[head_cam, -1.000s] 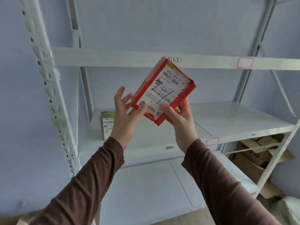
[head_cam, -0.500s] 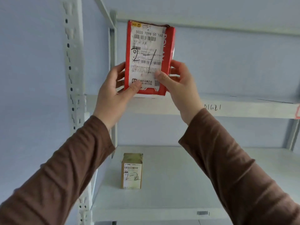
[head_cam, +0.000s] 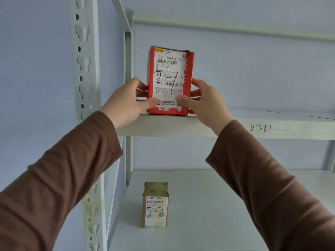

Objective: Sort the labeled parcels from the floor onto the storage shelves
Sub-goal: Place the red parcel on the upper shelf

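Observation:
A red parcel (head_cam: 170, 69) with a white label marked "2-1" stands upright on the upper shelf (head_cam: 235, 126), near its left end. My left hand (head_cam: 126, 100) grips its lower left side, thumb on the label. My right hand (head_cam: 203, 102) grips its lower right side, thumb on the front. A small brown parcel (head_cam: 155, 205) marked "2-2" stands upright on the shelf below (head_cam: 208, 214).
White metal uprights (head_cam: 85, 87) frame the left side of the shelving. The upper shelf's front edge bears handwritten text (head_cam: 260, 127). A higher shelf beam (head_cam: 235, 28) runs above the red parcel. Blue wall lies behind.
Both hands raised the red parcel from chest height, turned it upright, and set its base on the upper shelf. The view has tilted upward toward the shelves.

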